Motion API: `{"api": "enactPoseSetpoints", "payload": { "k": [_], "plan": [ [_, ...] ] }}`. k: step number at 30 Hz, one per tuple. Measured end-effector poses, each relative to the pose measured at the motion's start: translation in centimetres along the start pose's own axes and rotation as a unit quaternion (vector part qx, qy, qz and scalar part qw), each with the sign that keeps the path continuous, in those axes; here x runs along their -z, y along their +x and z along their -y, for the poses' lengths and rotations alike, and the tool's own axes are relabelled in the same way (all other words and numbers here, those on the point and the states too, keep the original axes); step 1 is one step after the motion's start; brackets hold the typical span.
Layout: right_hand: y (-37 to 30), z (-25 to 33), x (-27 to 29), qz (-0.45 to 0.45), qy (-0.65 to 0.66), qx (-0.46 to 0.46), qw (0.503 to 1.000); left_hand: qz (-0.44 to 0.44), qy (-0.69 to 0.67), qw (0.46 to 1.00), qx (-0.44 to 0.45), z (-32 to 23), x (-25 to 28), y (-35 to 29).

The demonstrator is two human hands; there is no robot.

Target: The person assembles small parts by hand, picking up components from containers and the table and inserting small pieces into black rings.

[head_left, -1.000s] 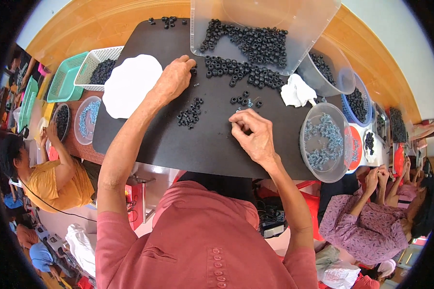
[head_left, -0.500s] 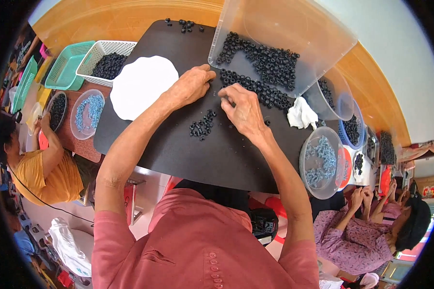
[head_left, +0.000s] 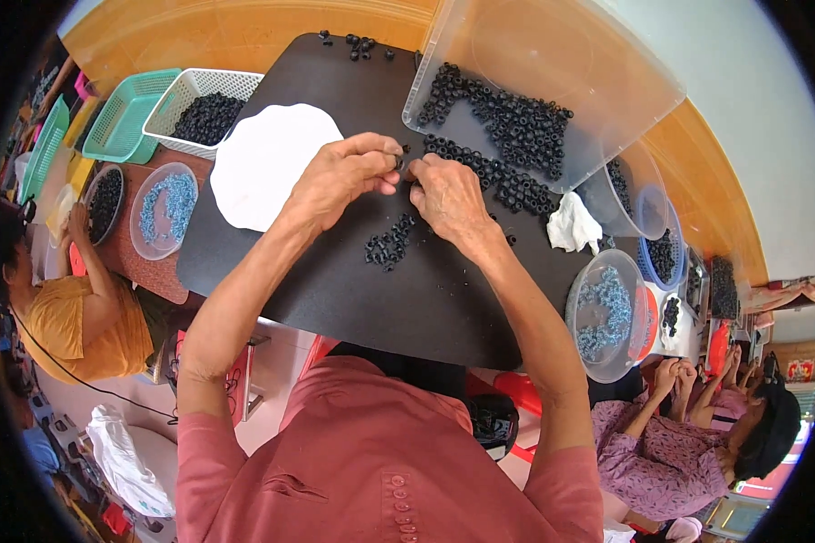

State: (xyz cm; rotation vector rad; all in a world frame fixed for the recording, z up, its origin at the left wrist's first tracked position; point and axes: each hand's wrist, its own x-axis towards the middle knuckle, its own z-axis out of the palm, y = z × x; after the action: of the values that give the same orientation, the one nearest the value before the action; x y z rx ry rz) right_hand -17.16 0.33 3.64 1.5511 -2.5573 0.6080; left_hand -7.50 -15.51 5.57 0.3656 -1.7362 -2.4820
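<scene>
My left hand (head_left: 344, 176) is raised over the dark table, thumb and fingers pinched on a small black ring-like part (head_left: 399, 163). Close beside it, my right hand (head_left: 450, 201) has its fingertips pressed together; whatever they hold is too small or hidden to make out. A small pile of black parts (head_left: 389, 242) lies on the table just nearer than my hands. Beyond the right hand, a band of loose black hollow parts (head_left: 516, 185) runs along a tilted clear plastic bin (head_left: 598, 81), which has more of them inside.
A white scalloped sheet (head_left: 267, 167) lies left. At the right are a crumpled white cloth (head_left: 573, 223) and a clear tub of small blue parts (head_left: 604, 317). White (head_left: 177, 102) and green baskets (head_left: 122, 122) stand far left. Other people sit at both sides.
My hands have come closer together. The left hand's fingers have lifted and turned, and a black part now shows in their pinch. The right hand's fingers have closed up. The view has shifted slightly.
</scene>
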Motion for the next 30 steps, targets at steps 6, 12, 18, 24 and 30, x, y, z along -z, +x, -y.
{"api": "enactPoseSetpoints", "payload": {
  "k": [6, 12, 18, 24, 30],
  "plan": [
    [-0.4, -0.4, 0.0, 0.018, 0.011, 0.000, 1.000, -0.002, -0.104, 0.995, 0.010, 1.3, -1.3, -4.4],
    [-1.6, -0.9, 0.3, -0.011, 0.150, -0.036, 0.988, -0.016, -0.178, 0.984, 0.025, 3.2, -1.8, -7.6],
    [-4.2, 0.3, 0.7, -0.030, 0.062, -0.011, 0.998, -0.024, -0.185, 0.982, 0.003, 4.4, -2.3, -9.2],
    [-6.2, 2.3, 2.3, -0.132, 0.262, -0.095, 0.951, -0.001, -0.187, 0.982, -0.017, 5.2, -3.4, -9.3],
    [-9.4, 4.7, 2.6, -0.201, 0.466, -0.058, 0.859, -0.003, -0.138, 0.990, -0.035, 5.7, -5.2, -9.0]
  ]
}}
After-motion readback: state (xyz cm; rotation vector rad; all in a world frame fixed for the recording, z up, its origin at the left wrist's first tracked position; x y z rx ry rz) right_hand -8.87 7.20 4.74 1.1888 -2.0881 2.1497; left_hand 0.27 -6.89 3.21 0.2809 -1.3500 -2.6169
